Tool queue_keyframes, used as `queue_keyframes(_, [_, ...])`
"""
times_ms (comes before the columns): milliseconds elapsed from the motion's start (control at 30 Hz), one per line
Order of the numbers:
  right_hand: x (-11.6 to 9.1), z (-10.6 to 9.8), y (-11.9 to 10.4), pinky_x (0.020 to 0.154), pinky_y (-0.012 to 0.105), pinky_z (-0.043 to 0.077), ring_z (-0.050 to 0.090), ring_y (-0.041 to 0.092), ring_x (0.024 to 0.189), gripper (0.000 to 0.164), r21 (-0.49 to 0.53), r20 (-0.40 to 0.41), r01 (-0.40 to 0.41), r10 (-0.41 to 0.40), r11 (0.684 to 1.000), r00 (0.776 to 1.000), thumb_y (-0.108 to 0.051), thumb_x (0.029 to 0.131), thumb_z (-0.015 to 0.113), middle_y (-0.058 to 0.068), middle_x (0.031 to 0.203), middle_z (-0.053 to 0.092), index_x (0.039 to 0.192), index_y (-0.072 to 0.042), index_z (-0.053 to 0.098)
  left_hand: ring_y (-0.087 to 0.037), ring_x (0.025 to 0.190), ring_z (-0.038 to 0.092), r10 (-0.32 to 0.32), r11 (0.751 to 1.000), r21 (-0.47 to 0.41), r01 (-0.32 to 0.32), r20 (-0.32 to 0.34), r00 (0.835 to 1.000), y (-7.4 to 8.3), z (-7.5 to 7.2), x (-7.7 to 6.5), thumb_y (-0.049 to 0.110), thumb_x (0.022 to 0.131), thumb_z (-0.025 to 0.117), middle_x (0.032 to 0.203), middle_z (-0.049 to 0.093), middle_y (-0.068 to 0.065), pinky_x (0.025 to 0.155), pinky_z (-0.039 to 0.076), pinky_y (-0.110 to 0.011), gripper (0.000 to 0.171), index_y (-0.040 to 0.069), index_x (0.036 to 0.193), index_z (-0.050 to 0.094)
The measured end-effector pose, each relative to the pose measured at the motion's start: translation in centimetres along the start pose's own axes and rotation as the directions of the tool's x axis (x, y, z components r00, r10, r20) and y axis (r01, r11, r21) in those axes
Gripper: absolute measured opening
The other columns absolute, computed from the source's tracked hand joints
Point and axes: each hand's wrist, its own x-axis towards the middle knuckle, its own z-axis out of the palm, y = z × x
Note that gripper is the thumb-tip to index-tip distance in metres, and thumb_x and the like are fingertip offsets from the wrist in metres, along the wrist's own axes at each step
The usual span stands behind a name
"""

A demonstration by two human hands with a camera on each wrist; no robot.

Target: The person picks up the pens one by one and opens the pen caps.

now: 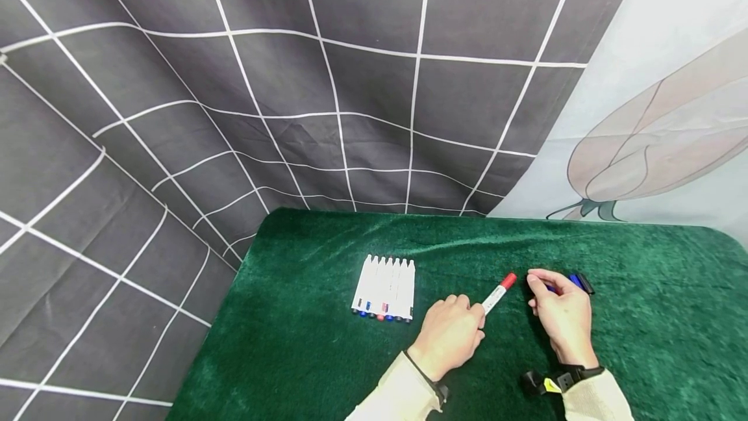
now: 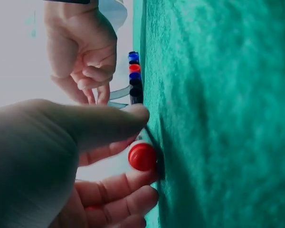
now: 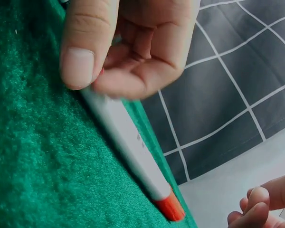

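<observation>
My left hand (image 1: 450, 336) grips a white marker (image 1: 495, 297) whose red cap (image 1: 509, 280) points away to the upper right. In the left wrist view the thumb and fingers surround the round red end (image 2: 143, 156) of the marker. My right hand (image 1: 561, 310) is just right of the cap, fingers loosely curled with nothing visible in them. Blue and black caps (image 1: 580, 282) lie behind it, partly hidden by the fingers. In the right wrist view, thumb and finger are over the blurred white end of the marker (image 3: 133, 142), and another hand (image 3: 256, 209) shows at the lower right.
Several white markers (image 1: 386, 284) lie side by side to the left of my hands, coloured ends towards me. A green velvety cloth (image 1: 292, 343) covers the table. Behind stand a grey gridded curtain (image 1: 374, 89) and a white patterned one (image 1: 555, 187).
</observation>
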Motion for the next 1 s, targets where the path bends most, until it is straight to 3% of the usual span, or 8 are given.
queue_keyframes(200, [0.0,-0.1,0.0,0.053,0.02,0.049,0.06,0.003,0.057,0.032,-0.043,0.059,0.022,-0.019,0.999,0.998,-0.02,0.099,0.064,-0.016,0.088,0.067,0.123,0.0,0.066,-0.011,0.067,0.061,-0.088,0.996,0.003,0.088,0.016,0.996,-0.7,-0.2,0.2,0.039,0.081,0.082,0.075,0.062,0.007,0.053,0.042,-0.025,0.029,0.019,0.088,0.063])
queue_keyframes(400, [0.0,-0.3,0.1,0.057,0.022,0.053,0.065,0.004,0.063,0.036,-0.058,0.128,0.059,-0.051,0.997,0.99,-0.019,0.099,0.063,-0.016,0.095,0.066,0.128,0.002,0.064,-0.012,0.064,0.063,-0.172,0.983,-0.07,0.168,-0.054,0.984,-1.8,-1.0,0.0,0.032,0.081,0.084,0.071,0.065,0.005,0.052,0.044,-0.025,0.021,0.016,0.087,0.072])
queue_keyframes(500, [0.0,-0.4,0.0,0.06,0.023,0.055,0.067,0.006,0.067,0.039,-0.071,0.169,0.058,-0.045,0.996,0.985,-0.021,0.1,0.061,0.0,0.107,0.07,0.131,0.002,0.062,-0.014,0.064,0.063,-0.19,0.979,-0.09,0.182,-0.082,0.978,-2.4,-1.3,-0.1,0.029,0.082,0.083,0.07,0.065,0.004,0.054,0.045,-0.027,0.015,0.017,0.082,0.074])
queue_keyframes(633, [0.0,-0.5,-0.1,0.066,0.025,0.057,0.07,0.009,0.073,0.046,-0.07,0.239,0.042,-0.024,0.997,0.971,-0.026,0.102,0.059,0.022,0.124,0.065,0.138,0.003,0.055,-0.015,0.069,0.065,-0.219,0.97,-0.134,0.204,-0.106,0.97,-3.2,-1.6,-0.2,0.025,0.082,0.083,0.074,0.067,0.003,0.058,0.047,-0.027,0.011,0.016,0.087,0.077])
queue_keyframes(767, [0.0,-0.5,-0.2,0.07,0.026,0.057,0.071,0.01,0.079,0.054,-0.029,0.312,0.06,-0.048,0.998,0.949,-0.029,0.103,0.056,0.024,0.121,0.066,0.144,0.005,0.047,-0.014,0.074,0.065,-0.243,0.958,-0.186,0.219,-0.117,0.963,-3.9,-2.0,-0.2,0.021,0.083,0.082,0.08,0.069,0.003,0.064,0.048,-0.026,0.012,0.016,0.093,0.078])
queue_keyframes(1000, [0.0,-0.2,-0.1,0.069,0.03,0.058,0.073,0.016,0.08,0.056,0.07,0.461,0.118,-0.137,0.991,0.877,-0.027,0.103,0.057,0.018,0.106,0.073,0.143,0.009,0.044,-0.014,0.078,0.065,-0.225,0.963,-0.19,0.192,-0.168,0.96,-4.4,-2.5,-0.2,0.017,0.082,0.083,0.083,0.07,0.003,0.068,0.05,-0.026,0.011,0.016,0.092,0.078])
